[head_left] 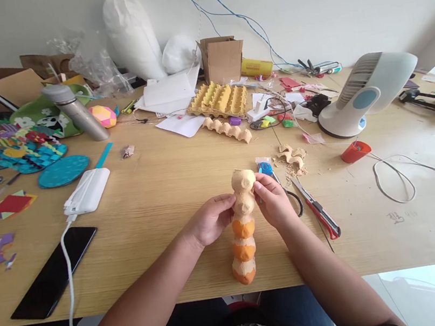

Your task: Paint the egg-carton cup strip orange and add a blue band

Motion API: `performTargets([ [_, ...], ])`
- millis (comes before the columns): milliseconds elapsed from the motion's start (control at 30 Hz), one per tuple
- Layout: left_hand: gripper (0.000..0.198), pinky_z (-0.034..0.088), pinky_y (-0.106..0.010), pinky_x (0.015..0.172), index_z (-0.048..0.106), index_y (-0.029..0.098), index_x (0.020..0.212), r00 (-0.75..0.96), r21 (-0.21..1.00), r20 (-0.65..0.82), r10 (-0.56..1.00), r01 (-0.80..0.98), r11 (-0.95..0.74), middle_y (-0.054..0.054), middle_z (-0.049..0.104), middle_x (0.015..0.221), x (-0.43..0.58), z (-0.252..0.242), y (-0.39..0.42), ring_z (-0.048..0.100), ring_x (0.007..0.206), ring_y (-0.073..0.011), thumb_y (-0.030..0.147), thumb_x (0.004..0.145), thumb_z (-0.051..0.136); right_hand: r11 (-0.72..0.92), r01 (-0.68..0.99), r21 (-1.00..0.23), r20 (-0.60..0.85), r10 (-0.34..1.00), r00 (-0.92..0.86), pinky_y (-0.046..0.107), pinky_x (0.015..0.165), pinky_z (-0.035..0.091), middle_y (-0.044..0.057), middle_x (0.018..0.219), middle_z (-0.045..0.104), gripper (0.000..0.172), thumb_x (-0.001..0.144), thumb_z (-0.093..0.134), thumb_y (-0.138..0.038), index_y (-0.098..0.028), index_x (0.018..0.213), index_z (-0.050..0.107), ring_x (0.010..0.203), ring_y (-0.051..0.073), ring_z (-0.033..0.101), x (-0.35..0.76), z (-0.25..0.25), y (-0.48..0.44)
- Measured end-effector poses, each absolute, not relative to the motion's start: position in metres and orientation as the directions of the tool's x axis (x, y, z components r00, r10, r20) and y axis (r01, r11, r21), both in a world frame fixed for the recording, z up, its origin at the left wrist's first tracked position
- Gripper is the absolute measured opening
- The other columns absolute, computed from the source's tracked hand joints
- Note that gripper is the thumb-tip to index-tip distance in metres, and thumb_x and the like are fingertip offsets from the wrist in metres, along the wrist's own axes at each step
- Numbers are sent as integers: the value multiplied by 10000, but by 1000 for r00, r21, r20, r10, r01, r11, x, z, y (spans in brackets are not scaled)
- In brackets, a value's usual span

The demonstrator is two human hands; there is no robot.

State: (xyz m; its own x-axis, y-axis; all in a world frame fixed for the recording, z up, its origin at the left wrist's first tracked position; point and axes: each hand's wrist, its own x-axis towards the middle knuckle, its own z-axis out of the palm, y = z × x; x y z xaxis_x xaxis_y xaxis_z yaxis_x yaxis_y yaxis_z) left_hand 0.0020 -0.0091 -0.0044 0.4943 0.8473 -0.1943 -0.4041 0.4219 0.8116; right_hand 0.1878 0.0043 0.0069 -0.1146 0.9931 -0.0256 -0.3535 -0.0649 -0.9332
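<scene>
A strip of egg-carton cups (243, 224) lies lengthwise on the wooden table (157, 194) in front of me, its three near cups painted orange and its far cups bare. My left hand (212, 219) grips the strip's left side, fingers curled. My right hand (272, 200) is closed on its right side near the far end and pinches something small that I cannot make out. A blue-capped object (265, 168) sits just behind my right hand.
Scissors (293, 201) and a red utility knife (319, 209) lie right of my hands. Carton scraps (292, 156), a red cup (355, 151), a white fan (366, 93) and a loose cord (395, 180) are further right. A black phone (54, 272), a power bank (87, 190) and paper crafts (23, 151) lie left; a yellow egg tray (218, 99) and boxes stand at the back.
</scene>
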Motion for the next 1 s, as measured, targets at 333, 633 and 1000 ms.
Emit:
performTargets([
  [333, 335, 466, -384, 759, 839, 239, 915, 497, 813, -209, 842, -391, 433, -99, 747, 894, 2, -7, -9, 623, 815, -250, 569, 856, 831, -44, -404, -914, -6, 995, -96, 332, 755, 480, -12, 845, 606, 394, 759, 909, -528, -277, 979, 699, 763, 174, 532, 188, 5, 4],
  [633, 350, 497, -312, 724, 823, 203, 887, 524, 779, -266, 809, -378, 500, -70, 736, 857, 6, -8, -12, 619, 777, -192, 539, 818, 891, -160, -535, -830, -177, 984, -20, 286, 652, 464, -33, 725, 590, 359, 731, 898, -476, -237, 741, 632, 682, 144, 519, 189, 3, 12],
  [1000, 339, 539, -248, 677, 799, 178, 920, 247, 783, -339, 908, -460, 418, -57, 787, 922, -9, -13, 13, 680, 779, -156, 433, 758, 954, 110, -445, -889, -51, 941, 334, 278, 674, 502, 10, 940, 735, 312, 811, 728, -481, -267, 1035, 691, 765, 151, 645, 220, 8, 32],
])
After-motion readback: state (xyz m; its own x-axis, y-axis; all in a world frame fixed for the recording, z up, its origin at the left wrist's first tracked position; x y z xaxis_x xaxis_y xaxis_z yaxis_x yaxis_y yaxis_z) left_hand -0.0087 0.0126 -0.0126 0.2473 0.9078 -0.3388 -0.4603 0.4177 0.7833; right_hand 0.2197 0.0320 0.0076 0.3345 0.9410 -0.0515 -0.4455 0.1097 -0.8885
